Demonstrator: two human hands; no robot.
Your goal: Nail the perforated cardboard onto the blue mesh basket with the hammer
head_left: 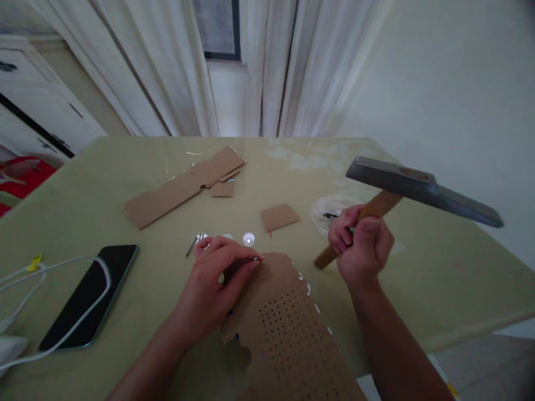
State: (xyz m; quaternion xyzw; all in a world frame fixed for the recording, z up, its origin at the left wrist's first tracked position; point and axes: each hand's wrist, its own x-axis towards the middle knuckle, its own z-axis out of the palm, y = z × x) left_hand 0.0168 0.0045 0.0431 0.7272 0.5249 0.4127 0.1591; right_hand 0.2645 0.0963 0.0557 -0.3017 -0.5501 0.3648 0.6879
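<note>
A perforated cardboard sheet (288,328), dotted with rows of small holes, lies nearest, reaching off the near edge of the green table (438,278). The left hand (213,284) rests on its far end, fingers curled down and pinching something small at the edge; what it is cannot be made out. The right hand (361,245) is closed tight around the wooden handle of a hammer (418,186), whose dark metal head is raised above the table to the right. Just beyond the left hand lie small shiny metal pieces (248,239) and a small cardboard square (279,216). Farther back lie long cardboard strips (184,186). At the left sits a black phone (90,295) with a white cable (50,267) across it.
</note>
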